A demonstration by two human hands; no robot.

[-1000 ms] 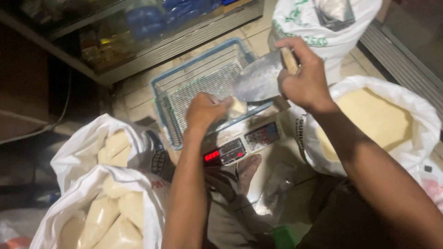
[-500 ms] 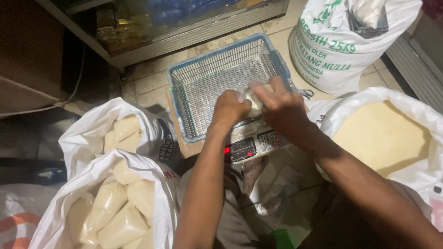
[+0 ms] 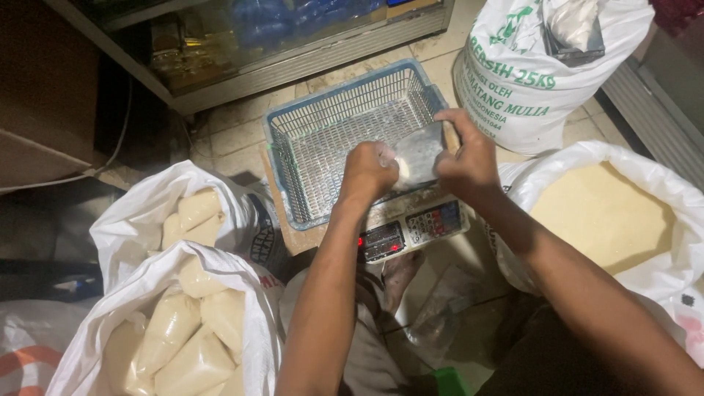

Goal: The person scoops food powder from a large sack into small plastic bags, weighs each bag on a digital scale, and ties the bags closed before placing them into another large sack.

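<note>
My left hand (image 3: 369,171) and my right hand (image 3: 467,157) are both closed on a small clear plastic bag (image 3: 416,156) with a little pale grain in it, held just above a digital scale (image 3: 411,224). The left hand pinches the bag's left edge. The right hand grips its upper right side. A blue wire basket (image 3: 323,139) sits on the scale platform, right behind the hands. Red digits glow on the scale's front panel.
An open white sack of pale grain (image 3: 609,213) stands at the right. A second, printed white sack (image 3: 528,73) stands behind it. At the left, two white sacks (image 3: 183,293) hold several filled plastic packets. A glass-fronted cabinet (image 3: 279,37) runs along the back.
The right hand came down from above the basket's far corner with the bag, met the left hand over the scale, and both hands have lifted the bag slightly.
</note>
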